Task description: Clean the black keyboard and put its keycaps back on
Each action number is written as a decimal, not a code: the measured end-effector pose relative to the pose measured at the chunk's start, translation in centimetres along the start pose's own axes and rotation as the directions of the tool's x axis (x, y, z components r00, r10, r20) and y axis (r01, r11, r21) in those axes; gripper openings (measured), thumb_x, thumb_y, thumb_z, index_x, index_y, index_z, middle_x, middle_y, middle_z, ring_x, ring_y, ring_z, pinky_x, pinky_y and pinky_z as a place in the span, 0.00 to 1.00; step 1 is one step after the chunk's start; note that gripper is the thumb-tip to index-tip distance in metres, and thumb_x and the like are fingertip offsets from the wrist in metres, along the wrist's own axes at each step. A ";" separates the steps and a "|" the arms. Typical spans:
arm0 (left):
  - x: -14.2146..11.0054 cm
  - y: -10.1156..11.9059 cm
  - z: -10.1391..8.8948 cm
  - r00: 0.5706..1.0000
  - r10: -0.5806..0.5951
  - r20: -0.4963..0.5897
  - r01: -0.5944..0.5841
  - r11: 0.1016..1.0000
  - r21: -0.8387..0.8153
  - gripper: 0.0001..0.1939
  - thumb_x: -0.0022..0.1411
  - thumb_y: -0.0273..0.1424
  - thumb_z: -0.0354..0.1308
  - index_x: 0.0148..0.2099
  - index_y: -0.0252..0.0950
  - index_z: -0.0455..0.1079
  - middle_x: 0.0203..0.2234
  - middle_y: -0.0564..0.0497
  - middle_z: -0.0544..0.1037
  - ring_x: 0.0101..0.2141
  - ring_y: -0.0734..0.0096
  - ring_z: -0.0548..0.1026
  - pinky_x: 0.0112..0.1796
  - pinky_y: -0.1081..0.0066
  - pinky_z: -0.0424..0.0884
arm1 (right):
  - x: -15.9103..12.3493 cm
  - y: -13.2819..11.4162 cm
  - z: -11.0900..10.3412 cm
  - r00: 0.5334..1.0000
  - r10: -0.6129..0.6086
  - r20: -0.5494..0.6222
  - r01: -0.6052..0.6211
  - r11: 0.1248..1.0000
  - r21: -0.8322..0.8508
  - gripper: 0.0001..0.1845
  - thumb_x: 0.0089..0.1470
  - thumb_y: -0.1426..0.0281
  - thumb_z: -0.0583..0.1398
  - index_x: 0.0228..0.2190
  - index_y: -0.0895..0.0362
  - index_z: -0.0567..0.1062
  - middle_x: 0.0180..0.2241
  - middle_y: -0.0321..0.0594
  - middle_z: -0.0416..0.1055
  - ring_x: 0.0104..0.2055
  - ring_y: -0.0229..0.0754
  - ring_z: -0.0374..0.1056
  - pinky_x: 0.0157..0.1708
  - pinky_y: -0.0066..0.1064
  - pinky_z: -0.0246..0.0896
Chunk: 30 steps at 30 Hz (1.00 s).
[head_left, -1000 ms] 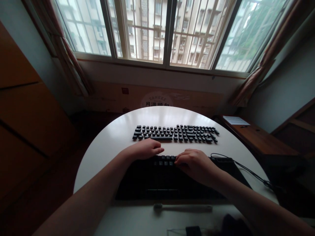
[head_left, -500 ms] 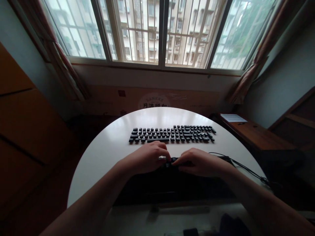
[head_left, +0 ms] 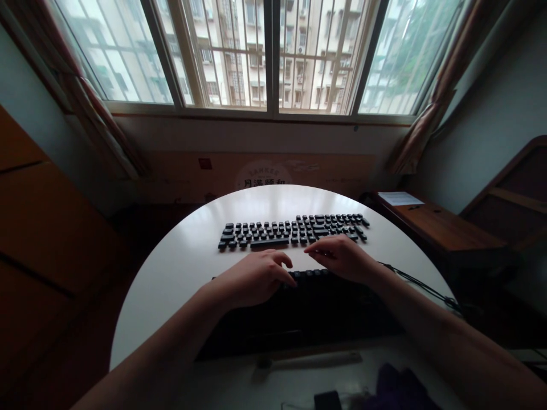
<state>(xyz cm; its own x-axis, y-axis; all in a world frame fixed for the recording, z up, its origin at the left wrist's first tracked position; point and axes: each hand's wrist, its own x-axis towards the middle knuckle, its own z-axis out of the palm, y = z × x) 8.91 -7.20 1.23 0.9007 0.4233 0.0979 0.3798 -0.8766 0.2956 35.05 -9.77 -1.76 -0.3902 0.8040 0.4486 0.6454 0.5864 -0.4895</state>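
Note:
A black keyboard (head_left: 299,319) lies on the round white table in front of me, with several keycaps along its far edge. My left hand (head_left: 262,276) rests over its far edge, thumb and bent index finger apart, one fingertip at the keys. Between the keyboard and the loose keycaps hovers my right hand (head_left: 337,257), its fingers stretched to the left with nothing visible in them. Beyond both hands, black keycaps (head_left: 269,234) stand laid out in rows like a keyboard, a long space bar (head_left: 270,244) in the front row.
A black cable (head_left: 421,287) runs off the table (head_left: 149,302) at the right. Near me lie a long slim tool (head_left: 314,360), a small black block (head_left: 327,400) and a purple item (head_left: 399,387). A wooden desk (head_left: 440,228) with paper (head_left: 400,198) stands right, below the window.
My right hand has lifted off the keyboard and moved up and away toward the laid-out keycaps. My left hand stays at the keyboard, its thumb and index finger now spread. The view has shifted slightly.

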 end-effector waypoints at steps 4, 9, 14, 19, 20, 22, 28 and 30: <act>0.4 -0.2 0.7 0.999 -0.033 -0.019 0.032 0.998 -0.056 0.24 0.58 0.16 0.51 0.42 0.47 0.82 0.49 0.51 0.79 0.46 0.65 0.77 0.48 0.67 0.70 | 0.1 0.1 0.8 0.999 0.027 -0.024 -0.027 1.000 -0.002 0.10 0.59 0.70 0.61 0.38 0.54 0.83 0.33 0.40 0.82 0.33 0.40 0.75 0.35 0.29 0.65; 0.8 -0.4 1.4 0.997 -0.071 -0.021 0.067 0.989 -0.131 0.23 0.55 0.16 0.50 0.40 0.43 0.82 0.45 0.51 0.80 0.42 0.67 0.78 0.45 0.69 0.70 | 0.0 -0.2 2.3 0.999 0.029 0.018 -0.029 1.000 0.012 0.10 0.59 0.71 0.62 0.39 0.54 0.84 0.31 0.39 0.81 0.30 0.38 0.74 0.33 0.27 0.63; 0.9 -0.2 1.7 0.997 -0.075 -0.023 0.072 0.991 -0.114 0.22 0.55 0.16 0.50 0.40 0.43 0.81 0.44 0.51 0.80 0.42 0.67 0.78 0.44 0.70 0.70 | 0.1 -0.4 3.3 0.999 0.033 0.036 -0.034 0.999 0.021 0.10 0.59 0.71 0.62 0.39 0.53 0.84 0.29 0.37 0.80 0.29 0.37 0.72 0.32 0.26 0.60; 0.9 0.1 1.6 0.998 -0.055 -0.032 0.051 0.994 -0.096 0.23 0.55 0.16 0.50 0.40 0.42 0.81 0.45 0.52 0.80 0.42 0.66 0.77 0.44 0.70 0.69 | 0.2 -0.4 3.5 0.998 0.056 0.013 -0.056 0.998 0.012 0.10 0.59 0.71 0.62 0.38 0.54 0.84 0.29 0.37 0.80 0.29 0.37 0.72 0.31 0.26 0.59; 0.9 0.0 1.7 0.998 -0.046 -0.033 0.043 0.995 -0.094 0.23 0.54 0.15 0.50 0.41 0.43 0.80 0.45 0.52 0.79 0.43 0.66 0.77 0.44 0.69 0.69 | 0.2 -0.4 3.5 0.998 0.061 0.010 -0.061 0.998 0.010 0.10 0.59 0.71 0.62 0.38 0.54 0.84 0.29 0.38 0.80 0.29 0.37 0.72 0.31 0.26 0.59; 0.9 -0.1 1.8 0.999 -0.039 -0.032 0.036 0.995 -0.093 0.24 0.54 0.16 0.49 0.41 0.43 0.80 0.45 0.51 0.79 0.43 0.66 0.77 0.45 0.69 0.69 | 0.2 -0.4 3.5 0.998 0.070 0.003 -0.070 0.998 0.004 0.10 0.59 0.70 0.62 0.39 0.54 0.84 0.29 0.38 0.80 0.28 0.37 0.72 0.31 0.26 0.59; 0.7 -1.0 2.0 0.999 -0.045 -0.014 0.043 0.991 -0.124 0.23 0.53 0.16 0.49 0.39 0.42 0.81 0.43 0.51 0.80 0.41 0.67 0.77 0.44 0.70 0.69 | 0.2 -0.4 3.7 0.997 0.080 -0.013 -0.080 0.997 0.000 0.10 0.59 0.69 0.62 0.39 0.54 0.84 0.27 0.37 0.79 0.26 0.36 0.70 0.30 0.26 0.58; 0.6 -1.3 1.9 1.000 -0.027 -0.013 0.025 0.988 -0.152 0.24 0.53 0.15 0.48 0.39 0.42 0.81 0.44 0.51 0.79 0.42 0.67 0.77 0.46 0.69 0.69 | 0.2 -0.4 3.7 0.997 0.078 -0.023 -0.078 0.997 0.006 0.10 0.59 0.69 0.62 0.39 0.54 0.84 0.27 0.37 0.79 0.26 0.36 0.69 0.30 0.26 0.58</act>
<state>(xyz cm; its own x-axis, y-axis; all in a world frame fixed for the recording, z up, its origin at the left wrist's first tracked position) 9.41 -6.26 -0.87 0.8872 0.4499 0.1026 0.3656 -0.8210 0.4385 32.27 -9.51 -4.25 -0.3235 0.8448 0.4262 0.6702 0.5225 -0.5271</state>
